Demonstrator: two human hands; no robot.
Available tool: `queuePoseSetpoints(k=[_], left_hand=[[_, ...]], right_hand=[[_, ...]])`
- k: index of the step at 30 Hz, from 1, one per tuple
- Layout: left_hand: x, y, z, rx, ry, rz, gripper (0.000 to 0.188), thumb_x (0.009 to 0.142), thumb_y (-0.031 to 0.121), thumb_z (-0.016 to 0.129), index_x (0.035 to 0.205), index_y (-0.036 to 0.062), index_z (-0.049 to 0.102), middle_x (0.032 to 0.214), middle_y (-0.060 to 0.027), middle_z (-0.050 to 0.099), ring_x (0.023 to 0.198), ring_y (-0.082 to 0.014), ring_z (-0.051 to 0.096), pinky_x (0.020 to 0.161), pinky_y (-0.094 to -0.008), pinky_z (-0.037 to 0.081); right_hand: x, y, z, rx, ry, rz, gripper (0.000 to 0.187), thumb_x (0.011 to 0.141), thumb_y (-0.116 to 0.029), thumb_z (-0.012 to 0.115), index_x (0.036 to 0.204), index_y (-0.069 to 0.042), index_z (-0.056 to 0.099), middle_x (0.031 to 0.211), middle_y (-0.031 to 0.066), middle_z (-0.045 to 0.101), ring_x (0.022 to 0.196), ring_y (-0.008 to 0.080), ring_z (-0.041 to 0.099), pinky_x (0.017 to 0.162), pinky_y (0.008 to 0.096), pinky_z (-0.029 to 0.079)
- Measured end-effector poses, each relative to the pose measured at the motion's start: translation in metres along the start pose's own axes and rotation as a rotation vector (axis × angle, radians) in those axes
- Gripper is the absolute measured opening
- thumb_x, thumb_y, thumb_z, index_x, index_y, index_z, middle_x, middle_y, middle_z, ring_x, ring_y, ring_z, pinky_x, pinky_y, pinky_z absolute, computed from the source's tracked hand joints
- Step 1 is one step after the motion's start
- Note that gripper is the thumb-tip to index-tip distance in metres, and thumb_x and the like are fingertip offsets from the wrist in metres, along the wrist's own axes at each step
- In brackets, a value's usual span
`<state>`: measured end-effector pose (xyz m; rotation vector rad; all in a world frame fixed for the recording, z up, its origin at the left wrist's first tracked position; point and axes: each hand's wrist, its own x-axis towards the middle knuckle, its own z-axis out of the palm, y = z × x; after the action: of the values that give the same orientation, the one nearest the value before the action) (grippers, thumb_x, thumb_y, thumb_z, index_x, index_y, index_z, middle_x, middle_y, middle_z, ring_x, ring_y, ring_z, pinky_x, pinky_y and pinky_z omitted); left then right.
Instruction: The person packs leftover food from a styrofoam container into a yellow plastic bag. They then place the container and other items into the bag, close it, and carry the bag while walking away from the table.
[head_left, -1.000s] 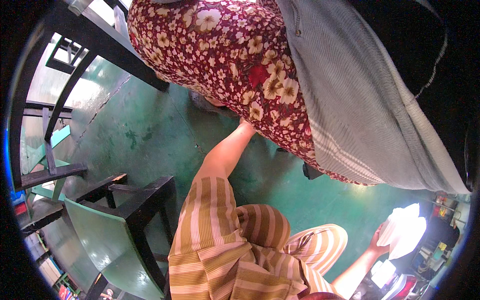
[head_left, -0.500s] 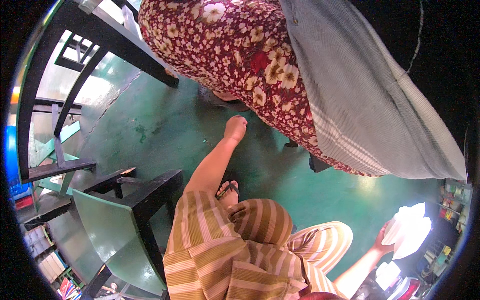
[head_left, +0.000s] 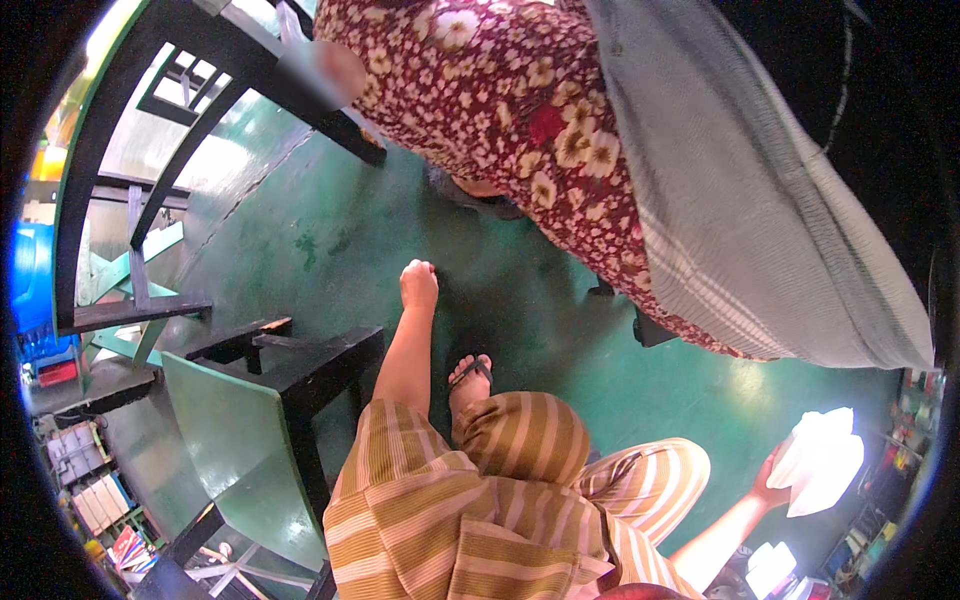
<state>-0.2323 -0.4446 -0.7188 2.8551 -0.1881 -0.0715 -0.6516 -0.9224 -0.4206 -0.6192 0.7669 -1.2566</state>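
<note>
My left hand (head_left: 420, 284) is stretched forward over the green floor, curled into a fist with nothing showing in it. At the lower right, my right hand (head_left: 770, 482) grips a bright white folded bundle (head_left: 820, 462). Glare washes out its surface, so I cannot tell whether it is paper or cloth. Both arms come from striped brown and pink clothing (head_left: 520, 520). Ahead of my left hand, and apart from it, is a person in a red floral garment (head_left: 480, 110), with a grey cloth (head_left: 740, 190) draped along the right side.
A chair with a pale green glossy panel (head_left: 235, 440) and dark frame stands close on my left. Farther left is a tall black wooden frame (head_left: 160, 200), with a blue container (head_left: 35, 280) beyond. My sandalled foot (head_left: 470, 378) rests on the green floor (head_left: 300, 230). Shelves with goods (head_left: 905, 420) line the right edge.
My left fist has moved left and slightly nearer to me. The chair and black frame have shifted a little rightward in the view. My right hand keeps hold of the white bundle.
</note>
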Motion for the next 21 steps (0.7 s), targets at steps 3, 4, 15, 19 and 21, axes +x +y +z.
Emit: queuePoseSetpoints(k=[3, 4, 15, 19, 21], left_hand=[[0.003, 0.011, 0.014, 0.194, -0.085, 0.066, 0.004, 0.074, 0.007, 0.057, 0.075, 0.0070, 0.061, 0.082, -0.0121, 0.058, 0.080, -0.0303, 0.058, 0.072, -0.0404, 0.048], [0.004, 0.017, 0.014, 0.172, -0.069, 0.106, 0.004, 0.074, 0.006, 0.057, 0.076, 0.0066, 0.059, 0.083, -0.0125, 0.058, 0.081, -0.0308, 0.058, 0.072, -0.0406, 0.048], [0.015, 0.109, -0.127, -0.159, -0.505, -0.166, 0.020, 0.053, 0.019, 0.071, 0.066, 0.0045, 0.070, 0.068, -0.0107, 0.066, 0.060, -0.0205, 0.064, 0.060, -0.0321, 0.052], [-0.018, 0.237, -0.276, -0.790, -0.712, -0.110, 0.014, 0.065, 0.003, 0.069, 0.076, -0.0058, 0.067, 0.074, -0.0114, 0.067, 0.062, -0.0156, 0.064, 0.058, -0.0264, 0.052], [-0.032, 0.283, -0.326, -0.780, -0.863, -0.053, 0.015, 0.068, 0.001, 0.068, 0.080, -0.0073, 0.066, 0.074, -0.0123, 0.066, 0.063, -0.0160, 0.064, 0.060, -0.0247, 0.053]], right_hand=[[0.019, -0.025, -0.062, 0.187, -0.429, 0.168, 0.052, 0.088, -0.032, 0.048, 0.127, 0.002, 0.042, 0.130, 0.0171, 0.045, 0.125, 0.0337, 0.038, 0.105, 0.0484, 0.029], [0.019, -0.030, -0.086, 0.213, -0.393, 0.150, 0.051, 0.088, -0.032, 0.048, 0.127, 0.002, 0.042, 0.131, 0.0171, 0.045, 0.125, 0.0334, 0.037, 0.105, 0.0485, 0.029], [0.002, -0.074, 0.005, 0.333, 0.170, 0.018, 0.050, 0.092, -0.033, 0.043, 0.131, -0.002, 0.038, 0.132, 0.0154, 0.044, 0.124, 0.0300, 0.040, 0.104, 0.0454, 0.033], [0.007, -0.146, 0.057, 0.385, 0.149, 0.039, 0.050, 0.092, -0.033, 0.043, 0.131, -0.002, 0.038, 0.132, 0.0153, 0.044, 0.123, 0.0299, 0.040, 0.104, 0.0453, 0.033], [0.000, -0.177, 0.076, 0.401, 0.148, 0.048, 0.050, 0.092, -0.033, 0.043, 0.131, -0.002, 0.038, 0.132, 0.0152, 0.044, 0.123, 0.0298, 0.041, 0.104, 0.0452, 0.033]])
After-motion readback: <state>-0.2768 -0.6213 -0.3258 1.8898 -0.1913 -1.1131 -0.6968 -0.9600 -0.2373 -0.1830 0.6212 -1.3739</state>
